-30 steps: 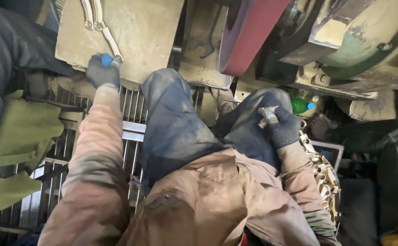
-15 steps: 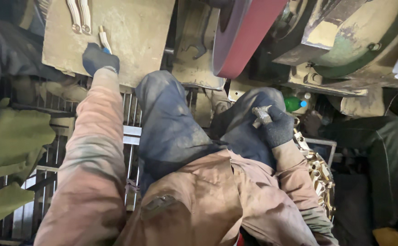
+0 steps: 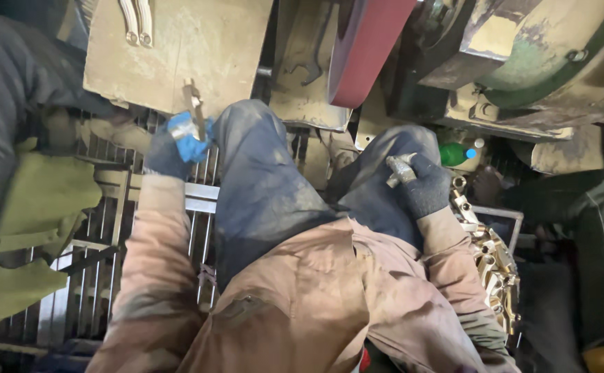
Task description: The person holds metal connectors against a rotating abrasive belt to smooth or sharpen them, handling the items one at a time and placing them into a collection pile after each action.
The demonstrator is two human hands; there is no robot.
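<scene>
So, looking straight down here: the person is sitting at a grinding station, knees in dusty blue trousers up in the middle of the shot, tan work jacket below.

The left hand [image 3: 174, 146] wears a dark glove with a blue patch, and its fingers [image 3: 190, 138] are closed around a small brass-coloured metal piece [image 3: 193, 103]. The piece sticks up out of the fist, roughly upright, and its top overlaps the lower edge of the dusty tan counter [image 3: 198, 48] in front. Two more curved metal pieces [image 3: 138, 21] lie side by side at the far left end of that counter, well apart from the held one.

The right hand [image 3: 423, 185], also in a dark glove, rests on the right knee with its fingers [image 3: 430, 173] wrapped around a short silvery metal part [image 3: 399, 169]; one end pokes out toward the left. Just beside that hand on the right there's a heap of gold-coloured metal parts [image 3: 492, 262] running down along the person's side.

Up top a dark red sanding belt [image 3: 367, 45] slants down between the knees, next to a worn green machine housing [image 3: 558, 41]. A green bottle with a blue cap [image 3: 454, 153] sits just past the right knee. Metal grating [image 3: 101, 276] covers the floor on the left, and a yellow-green cloth [image 3: 32, 228] lies at the far left edge.
</scene>
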